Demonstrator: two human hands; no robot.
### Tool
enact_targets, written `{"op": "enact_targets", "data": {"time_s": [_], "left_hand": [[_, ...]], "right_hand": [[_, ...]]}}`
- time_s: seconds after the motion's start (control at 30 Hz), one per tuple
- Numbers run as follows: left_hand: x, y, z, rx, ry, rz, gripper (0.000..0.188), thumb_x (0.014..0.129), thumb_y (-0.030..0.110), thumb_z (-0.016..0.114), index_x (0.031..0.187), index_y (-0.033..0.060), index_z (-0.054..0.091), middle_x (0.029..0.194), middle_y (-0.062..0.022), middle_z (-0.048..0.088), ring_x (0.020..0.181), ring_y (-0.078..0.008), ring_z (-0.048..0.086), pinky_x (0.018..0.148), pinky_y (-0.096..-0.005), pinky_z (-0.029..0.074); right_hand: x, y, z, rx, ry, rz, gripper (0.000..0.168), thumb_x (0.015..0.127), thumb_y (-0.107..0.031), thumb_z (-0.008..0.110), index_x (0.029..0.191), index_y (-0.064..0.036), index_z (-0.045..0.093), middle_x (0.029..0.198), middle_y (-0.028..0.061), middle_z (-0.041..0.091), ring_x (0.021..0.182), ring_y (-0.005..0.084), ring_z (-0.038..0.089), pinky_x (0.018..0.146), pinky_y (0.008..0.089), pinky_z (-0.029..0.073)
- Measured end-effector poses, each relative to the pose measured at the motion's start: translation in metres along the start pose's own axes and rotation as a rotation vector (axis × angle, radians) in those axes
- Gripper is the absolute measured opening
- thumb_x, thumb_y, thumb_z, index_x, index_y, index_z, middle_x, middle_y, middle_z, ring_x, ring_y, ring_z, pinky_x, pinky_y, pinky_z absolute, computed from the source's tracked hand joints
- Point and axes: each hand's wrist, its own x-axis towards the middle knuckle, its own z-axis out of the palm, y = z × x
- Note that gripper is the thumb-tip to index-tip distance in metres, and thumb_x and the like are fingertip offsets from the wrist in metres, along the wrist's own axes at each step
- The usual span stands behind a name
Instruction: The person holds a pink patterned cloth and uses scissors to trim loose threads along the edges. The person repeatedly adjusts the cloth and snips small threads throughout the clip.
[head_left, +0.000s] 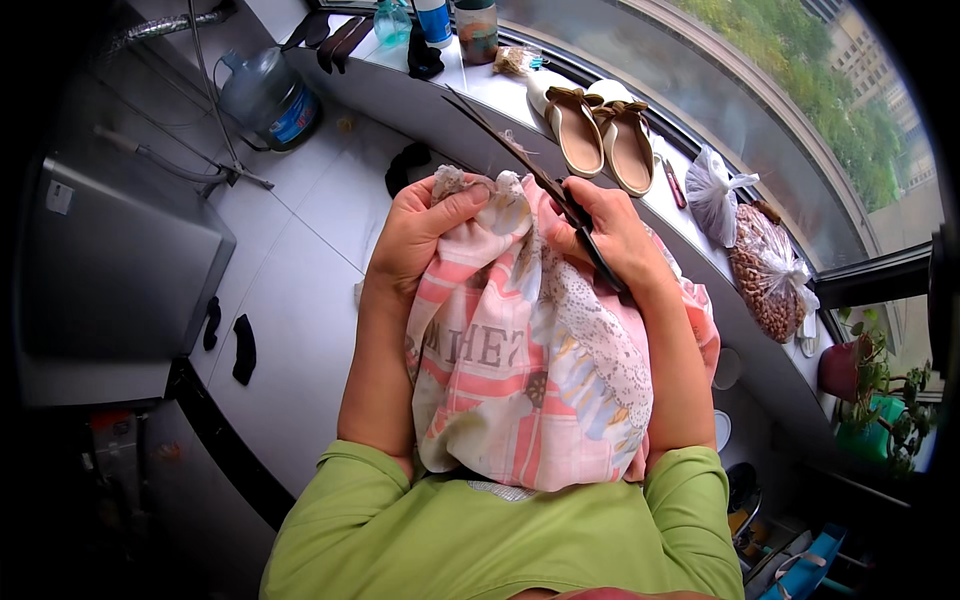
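A pink, white and red printed cloth (495, 405) with a lace-like pattern and printed lettering hangs bunched in front of my green shirt. My left hand (416, 236) pinches its frayed upper edge between thumb and fingers. In my right hand (622, 236) is a pair of scissors (514, 150) with dark handles. Their long blades point up and left, slightly apart, above the cloth's edge. A tuft of loose thread (517, 140) clings to the blades. Cloth also lies against my right fingers; whether they grip it is hidden.
On the windowsill (502, 79) stand white slip-on shoes (630, 142), bottles (476, 34), thread snips (673, 184) and tied plastic bags (769, 270). A water jug (270, 97) and dark socks (244, 349) lie on the tiled floor (315, 202). A grey appliance (120, 270) stands left, potted plants (847, 367) right.
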Motion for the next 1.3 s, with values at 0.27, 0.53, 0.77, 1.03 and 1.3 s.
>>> {"op": "enact_targets", "data": {"time_s": [0.27, 0.53, 0.77, 1.03, 1.3], "left_hand": [[-0.002, -0.001, -0.015, 0.011, 0.052, 0.067, 0.014, 0.084, 0.005, 0.068, 0.096, -0.0005, 0.066, 0.086, -0.0047, 0.067, 0.074, -0.0083, 0.061, 0.067, -0.0214, 0.050], [-0.003, -0.006, -0.018, 0.150, 0.007, 0.145, 0.015, 0.082, 0.003, 0.069, 0.097, -0.0009, 0.066, 0.086, -0.0041, 0.067, 0.074, -0.0066, 0.059, 0.067, -0.0196, 0.047], [-0.001, -0.006, -0.015, 0.149, -0.040, 0.155, 0.016, 0.082, 0.003, 0.069, 0.097, -0.0009, 0.066, 0.088, -0.0048, 0.067, 0.078, -0.0079, 0.060, 0.070, -0.0200, 0.048], [0.001, -0.010, -0.021, 0.050, -0.073, 0.138, 0.017, 0.083, 0.002, 0.068, 0.099, -0.0008, 0.064, 0.092, -0.0056, 0.067, 0.082, -0.0102, 0.062, 0.075, -0.0230, 0.051], [0.002, -0.013, -0.029, -0.063, -0.108, 0.055, 0.016, 0.088, 0.008, 0.061, 0.101, -0.0010, 0.063, 0.095, -0.0091, 0.066, 0.088, -0.0135, 0.063, 0.078, -0.0264, 0.051]], "right_hand": [[0.003, 0.003, 0.003, -0.155, -0.146, -0.032, 0.075, 0.065, -0.067, 0.066, 0.101, -0.002, 0.052, 0.096, 0.0119, 0.056, 0.091, 0.0301, 0.056, 0.078, 0.0370, 0.043], [0.001, -0.010, 0.003, -0.237, -0.134, -0.044, 0.070, 0.065, -0.060, 0.070, 0.101, -0.002, 0.053, 0.096, 0.0133, 0.057, 0.093, 0.0316, 0.056, 0.078, 0.0384, 0.044], [0.000, -0.008, 0.002, -0.242, -0.138, -0.046, 0.068, 0.065, -0.061, 0.069, 0.090, 0.000, 0.052, 0.087, 0.0159, 0.057, 0.087, 0.0330, 0.057, 0.074, 0.0403, 0.043], [-0.002, -0.014, 0.000, -0.258, -0.125, -0.001, 0.065, 0.064, -0.059, 0.072, 0.074, 0.002, 0.050, 0.064, 0.0152, 0.054, 0.065, 0.0327, 0.056, 0.059, 0.0403, 0.041], [0.012, 0.007, 0.010, 0.179, -0.005, 0.042, 0.058, 0.075, -0.054, 0.066, 0.075, 0.003, 0.055, 0.062, 0.0134, 0.056, 0.056, 0.0263, 0.053, 0.056, 0.0344, 0.043]]}}
